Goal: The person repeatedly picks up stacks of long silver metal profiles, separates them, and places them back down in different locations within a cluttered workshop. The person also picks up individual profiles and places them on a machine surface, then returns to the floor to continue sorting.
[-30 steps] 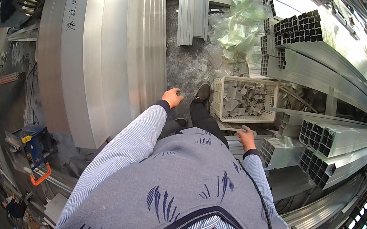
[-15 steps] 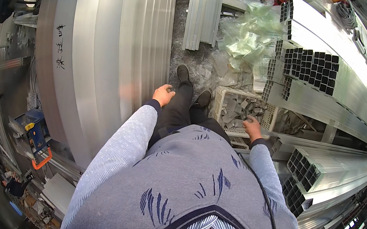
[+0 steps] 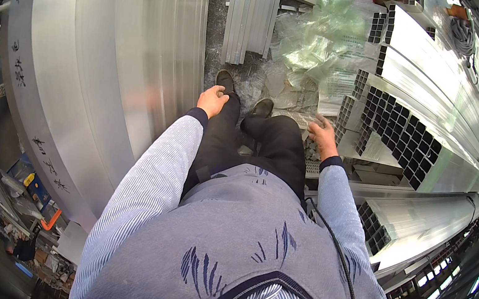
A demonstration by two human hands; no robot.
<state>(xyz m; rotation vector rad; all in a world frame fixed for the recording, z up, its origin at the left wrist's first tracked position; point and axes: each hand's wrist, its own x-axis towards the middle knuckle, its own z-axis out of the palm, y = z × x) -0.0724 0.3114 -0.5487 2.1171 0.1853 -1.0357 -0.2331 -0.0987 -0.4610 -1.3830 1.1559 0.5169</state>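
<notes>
My left hand (image 3: 212, 101) hangs beside the stacked silver metal profiles (image 3: 138, 39), apart from them. Its fingers are loosely bent, with a small gap at the thumb, and I see nothing held. To the right, my right hand (image 3: 324, 138) is in the air above a pale plastic crate (image 3: 313, 168), fingers apart and nothing in them. My right leg covers most of that crate. Both forearms, in striped sleeves, reach forward past my body.
Square metal tubes (image 3: 402, 128) are stacked on the right, their open ends facing me. More tubes (image 3: 421, 225) lie nearer. Ahead are long profiles (image 3: 252, 17) and crumpled greenish plastic film (image 3: 320, 37). An orange-handled tool (image 3: 51, 220) sits at lower left.
I have moved forward, my right leg now bent in front of the crate. My right hand has risen and its fingers have spread. The tube stacks have shifted in view.
</notes>
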